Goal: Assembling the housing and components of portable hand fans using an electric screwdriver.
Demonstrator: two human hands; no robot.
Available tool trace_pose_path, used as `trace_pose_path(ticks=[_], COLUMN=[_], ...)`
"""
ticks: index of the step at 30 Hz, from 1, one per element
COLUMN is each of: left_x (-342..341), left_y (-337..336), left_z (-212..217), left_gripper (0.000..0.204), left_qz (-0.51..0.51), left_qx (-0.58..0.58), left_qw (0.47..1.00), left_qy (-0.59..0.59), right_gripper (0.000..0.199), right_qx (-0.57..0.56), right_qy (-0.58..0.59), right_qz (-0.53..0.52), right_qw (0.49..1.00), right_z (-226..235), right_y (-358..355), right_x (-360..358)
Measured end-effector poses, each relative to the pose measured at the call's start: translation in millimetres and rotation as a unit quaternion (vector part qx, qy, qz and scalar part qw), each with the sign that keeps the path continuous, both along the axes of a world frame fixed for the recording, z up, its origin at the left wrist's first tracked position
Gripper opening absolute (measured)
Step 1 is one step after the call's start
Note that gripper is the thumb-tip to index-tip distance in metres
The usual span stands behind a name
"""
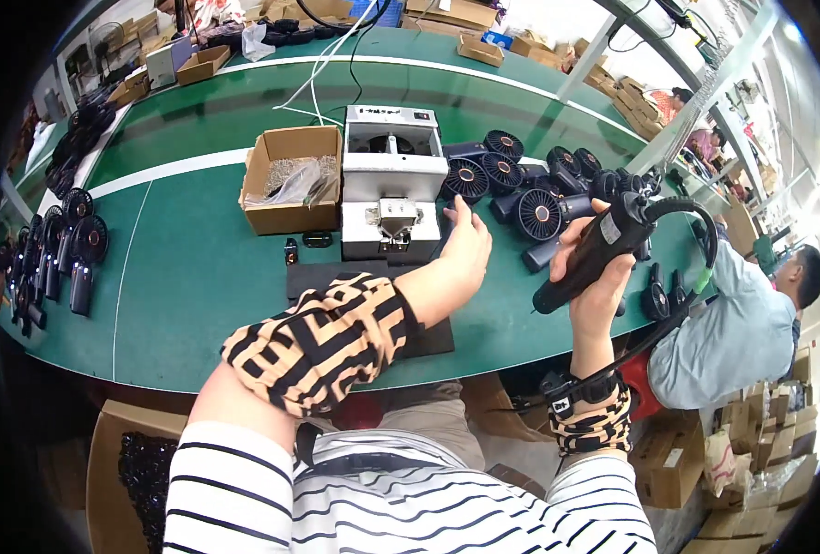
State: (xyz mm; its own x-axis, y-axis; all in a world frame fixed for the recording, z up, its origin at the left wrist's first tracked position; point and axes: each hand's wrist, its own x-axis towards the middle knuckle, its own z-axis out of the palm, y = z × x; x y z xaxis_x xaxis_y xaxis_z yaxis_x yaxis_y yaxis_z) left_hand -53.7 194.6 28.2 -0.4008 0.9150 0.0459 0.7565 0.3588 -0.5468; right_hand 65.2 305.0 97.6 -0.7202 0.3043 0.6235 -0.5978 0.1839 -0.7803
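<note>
My right hand (598, 268) is wrapped round a black electric screwdriver (604, 238), held tilted above the right part of the table with its tip pointing down and to the left. A black cable runs from its upper end. My left hand (461, 249) reaches just right of a grey-white machine (391, 180), fingers stretched forward and apart. Its fingertips are at the lower rim of a black handheld fan (465, 177); whether they touch it I cannot tell. Several more handheld fans (539, 214) lie in a heap between my hands and beyond.
A cardboard box (290, 218) of small metal parts and a plastic bag stands left of the machine. Two small black pieces (318, 239) lie before it, near a dark mat (428, 342). More fans (82, 238) line the left. A person in light blue (719, 323) sits at right.
</note>
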Motion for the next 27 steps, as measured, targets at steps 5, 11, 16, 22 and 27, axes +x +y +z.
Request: trace_pose_path(ticks=[5,11,16,22,27], left_x=[-15,30,56,50,46], left_y=[16,-68,-171,-222,-207], left_z=[-6,23,26,-5,-14], left_gripper=[0.036,0.017,0.031,0.046,0.051], left_qz=[0.088,-0.126,-0.118,-0.011,0.027], left_qx=[0.070,0.295,0.391,0.417,0.440], left_qw=[0.975,0.933,0.845,0.826,0.841], left_qy=[-0.191,-0.159,-0.345,-0.380,-0.314], right_gripper=[0.085,0.087,0.090,0.091,0.088], right_qx=[-0.002,0.029,-0.003,-0.019,0.014], right_qy=[-0.003,0.006,-0.012,0.010,0.079], right_qz=[0.008,0.006,-0.018,0.115,0.135], right_qw=[1.000,1.000,1.000,0.993,0.988], right_z=[-5,16,28,40,44], right_y=[1,8,0,-71,-111], right_x=[8,19,14,-55,-106])
